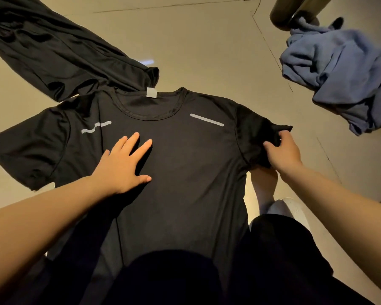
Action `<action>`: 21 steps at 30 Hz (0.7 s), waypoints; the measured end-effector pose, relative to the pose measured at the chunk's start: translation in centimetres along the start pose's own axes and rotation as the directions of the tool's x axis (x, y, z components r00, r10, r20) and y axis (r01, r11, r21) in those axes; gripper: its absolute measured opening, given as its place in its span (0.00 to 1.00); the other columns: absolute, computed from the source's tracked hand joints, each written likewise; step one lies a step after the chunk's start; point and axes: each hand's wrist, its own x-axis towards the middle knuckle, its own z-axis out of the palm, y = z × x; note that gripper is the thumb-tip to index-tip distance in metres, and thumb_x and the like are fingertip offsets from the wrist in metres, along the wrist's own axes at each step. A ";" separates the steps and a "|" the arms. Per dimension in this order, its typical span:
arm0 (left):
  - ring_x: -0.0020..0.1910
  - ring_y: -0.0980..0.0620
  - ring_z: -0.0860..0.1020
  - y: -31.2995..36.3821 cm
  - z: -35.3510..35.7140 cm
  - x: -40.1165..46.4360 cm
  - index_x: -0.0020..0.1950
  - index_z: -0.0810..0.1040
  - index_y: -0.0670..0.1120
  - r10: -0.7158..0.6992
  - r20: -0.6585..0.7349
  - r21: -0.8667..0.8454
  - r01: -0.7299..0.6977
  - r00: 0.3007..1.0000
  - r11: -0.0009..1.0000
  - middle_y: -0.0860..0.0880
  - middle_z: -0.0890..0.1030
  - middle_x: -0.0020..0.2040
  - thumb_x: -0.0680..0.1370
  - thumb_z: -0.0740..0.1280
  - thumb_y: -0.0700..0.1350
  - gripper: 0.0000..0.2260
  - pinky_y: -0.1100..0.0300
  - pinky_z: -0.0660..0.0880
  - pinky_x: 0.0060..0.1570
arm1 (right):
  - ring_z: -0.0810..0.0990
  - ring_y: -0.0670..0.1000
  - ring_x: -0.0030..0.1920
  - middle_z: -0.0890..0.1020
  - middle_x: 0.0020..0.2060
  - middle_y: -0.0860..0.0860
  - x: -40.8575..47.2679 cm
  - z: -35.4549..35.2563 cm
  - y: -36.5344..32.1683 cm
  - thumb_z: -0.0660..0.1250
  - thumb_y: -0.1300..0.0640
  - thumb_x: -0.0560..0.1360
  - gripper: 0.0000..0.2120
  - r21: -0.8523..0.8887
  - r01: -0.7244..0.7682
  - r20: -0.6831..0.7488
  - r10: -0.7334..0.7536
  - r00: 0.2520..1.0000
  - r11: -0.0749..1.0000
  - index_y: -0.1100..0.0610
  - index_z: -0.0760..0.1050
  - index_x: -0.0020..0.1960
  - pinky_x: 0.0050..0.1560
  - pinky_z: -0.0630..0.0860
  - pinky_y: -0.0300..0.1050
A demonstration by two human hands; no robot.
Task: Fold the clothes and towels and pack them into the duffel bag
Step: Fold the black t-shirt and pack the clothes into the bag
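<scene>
A black T-shirt [185, 164] with grey stripes on the chest lies spread flat on the pale tiled floor [207, 51], collar away from me. My left hand [123, 164] rests flat on its chest with the fingers apart. My right hand [284, 153] pinches the edge of the shirt's right sleeve, which is bunched and slightly lifted. Another black garment [59, 53] lies crumpled at the upper left, overlapping the shirt's collar. A blue cloth [343, 73] sits in a heap at the upper right. No duffel bag is in view.
A rounded dark metal leg or post [293, 12] stands at the top right, touching the blue cloth. My knees in dark trousers [279, 249] and a white sock [271, 203] are at the bottom, by the shirt's hem.
</scene>
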 end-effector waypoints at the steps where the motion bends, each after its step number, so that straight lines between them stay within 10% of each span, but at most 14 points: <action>1: 0.78 0.46 0.44 -0.4 0.0 -0.3 0.78 0.41 0.57 0.028 -0.022 -0.024 -0.028 0.999 0.999 0.50 0.41 0.79 0.73 0.66 0.64 0.43 0.42 0.56 0.73 | 0.75 0.62 0.58 0.76 0.59 0.59 -1.0 0.3 -0.5 0.61 0.59 0.79 0.15 -0.130 0.181 -0.011 -0.184 0.983 0.975 0.59 0.68 0.64 0.54 0.73 0.53; 4: 0.78 0.46 0.48 -1.8 -0.8 -0.9 0.79 0.50 0.57 0.046 -0.072 -0.188 -0.059 0.996 0.981 0.51 0.44 0.80 0.72 0.68 0.62 0.41 0.47 0.57 0.74 | 0.76 0.63 0.52 0.76 0.54 0.58 -3.9 1.6 -2.5 0.62 0.58 0.77 0.11 -0.392 0.581 0.156 -0.571 0.806 0.713 0.58 0.70 0.59 0.44 0.71 0.51; 8: 0.76 0.45 0.57 -4.2 -1.8 -1.3 0.77 0.59 0.55 -0.019 -0.163 -0.262 -0.025 0.986 0.965 0.51 0.50 0.79 0.73 0.70 0.59 0.36 0.46 0.61 0.72 | 0.75 0.61 0.54 0.72 0.55 0.55 -6.4 4.9 -2.5 0.62 0.55 0.76 0.15 -0.455 0.773 0.595 -0.495 0.634 0.443 0.55 0.67 0.61 0.45 0.73 0.52; 12: 0.73 0.40 0.62 -5.1 -1.4 -2.2 0.76 0.64 0.51 0.075 -0.182 -0.099 -0.095 0.980 0.991 0.45 0.58 0.77 0.73 0.71 0.55 0.33 0.43 0.67 0.67 | 0.76 0.57 0.54 0.73 0.57 0.52 -5.8 5.2 -2.5 0.65 0.48 0.76 0.19 -0.382 0.723 0.632 -0.407 0.659 0.576 0.51 0.67 0.64 0.49 0.71 0.47; 16: 0.65 0.37 0.73 -4.0 -0.2 -2.7 0.69 0.74 0.46 0.323 -0.144 0.129 -0.306 0.935 0.943 0.39 0.71 0.70 0.68 0.77 0.52 0.32 0.40 0.74 0.59 | 0.76 0.55 0.50 0.76 0.51 0.52 -5.1 4.4 -2.5 0.61 0.50 0.78 0.10 -0.371 0.638 0.370 -0.523 0.768 0.675 0.53 0.73 0.56 0.45 0.70 0.46; 21: 0.74 0.43 0.63 1.1 0.3 -2.5 0.76 0.63 0.54 0.460 -0.092 0.192 -0.438 0.883 0.878 0.43 0.59 0.77 0.76 0.68 0.56 0.30 0.42 0.62 0.69 | 0.74 0.59 0.53 0.70 0.57 0.57 -3.9 2.8 -0.3 0.65 0.64 0.72 0.21 -0.384 0.384 0.418 -0.213 0.883 0.839 0.55 0.67 0.63 0.50 0.73 0.49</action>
